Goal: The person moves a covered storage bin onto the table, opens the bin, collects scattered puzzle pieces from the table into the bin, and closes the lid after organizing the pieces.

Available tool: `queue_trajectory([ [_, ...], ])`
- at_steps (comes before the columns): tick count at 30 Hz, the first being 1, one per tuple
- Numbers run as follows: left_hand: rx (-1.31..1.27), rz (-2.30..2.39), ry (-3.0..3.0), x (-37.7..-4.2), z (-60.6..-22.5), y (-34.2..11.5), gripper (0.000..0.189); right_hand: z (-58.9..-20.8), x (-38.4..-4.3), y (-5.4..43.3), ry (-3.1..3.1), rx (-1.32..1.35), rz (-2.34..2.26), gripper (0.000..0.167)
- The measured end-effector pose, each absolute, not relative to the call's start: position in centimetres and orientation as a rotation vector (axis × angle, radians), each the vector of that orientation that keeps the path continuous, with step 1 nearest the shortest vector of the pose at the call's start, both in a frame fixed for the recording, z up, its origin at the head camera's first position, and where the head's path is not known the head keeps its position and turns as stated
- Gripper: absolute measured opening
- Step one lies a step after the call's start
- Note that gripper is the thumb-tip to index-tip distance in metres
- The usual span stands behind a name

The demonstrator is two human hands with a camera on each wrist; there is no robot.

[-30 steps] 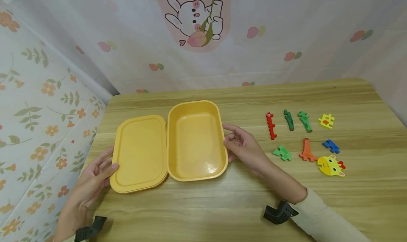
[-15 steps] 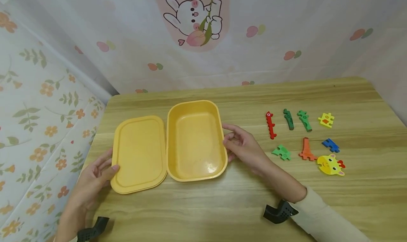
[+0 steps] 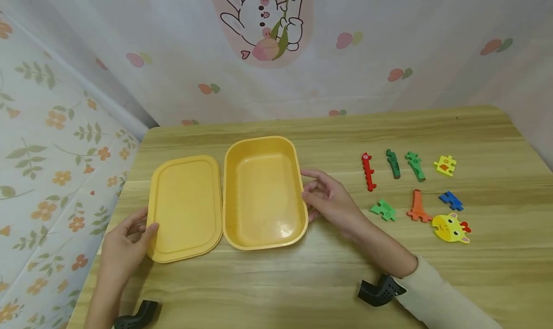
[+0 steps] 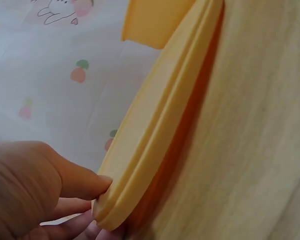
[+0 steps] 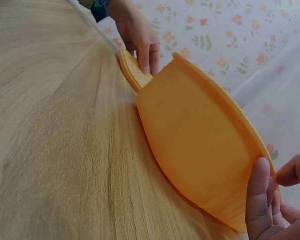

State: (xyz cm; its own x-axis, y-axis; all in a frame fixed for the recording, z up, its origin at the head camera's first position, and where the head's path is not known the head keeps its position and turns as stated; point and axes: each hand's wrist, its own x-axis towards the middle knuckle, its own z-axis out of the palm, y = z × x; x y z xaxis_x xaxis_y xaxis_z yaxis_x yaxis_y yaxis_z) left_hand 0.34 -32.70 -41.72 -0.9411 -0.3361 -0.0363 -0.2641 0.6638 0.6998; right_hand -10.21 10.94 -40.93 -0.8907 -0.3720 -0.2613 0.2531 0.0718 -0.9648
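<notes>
A yellow rectangular lid (image 3: 186, 206) lies flat on the left of the table, its right edge against a deeper yellow box (image 3: 265, 199). My left hand (image 3: 125, 249) pinches the lid's left edge near its front corner. In the left wrist view, the thumb (image 4: 85, 182) rests on the lid's upper rim, with the other fingers low at its side and partly hidden. My right hand (image 3: 332, 201) holds the right wall of the box, thumb at the rim and fingers along the outside. The box is open at the top, with nothing inside.
Right of the box lie small coloured puzzle-like pieces: a red strip (image 3: 368, 172), several green ones, an orange one (image 3: 417, 206), a blue one (image 3: 451, 201), a yellow one (image 3: 445, 165) and a giraffe face (image 3: 451, 228). Patterned curtains (image 3: 367, 65) hang behind the wooden table (image 3: 302, 290).
My left wrist has shifted slightly right and nearer, its thumb staying on the lid's edge. The head view has moved a little. My right hand keeps its hold on the box.
</notes>
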Motion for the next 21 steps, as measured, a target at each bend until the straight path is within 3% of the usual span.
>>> queue_trajectory([
  [21,0.546,-0.886,-2.801,0.55,-42.48,-32.05,0.044,-40.87,-9.82,10.89,1.929,-0.132,-1.893,0.056],
])
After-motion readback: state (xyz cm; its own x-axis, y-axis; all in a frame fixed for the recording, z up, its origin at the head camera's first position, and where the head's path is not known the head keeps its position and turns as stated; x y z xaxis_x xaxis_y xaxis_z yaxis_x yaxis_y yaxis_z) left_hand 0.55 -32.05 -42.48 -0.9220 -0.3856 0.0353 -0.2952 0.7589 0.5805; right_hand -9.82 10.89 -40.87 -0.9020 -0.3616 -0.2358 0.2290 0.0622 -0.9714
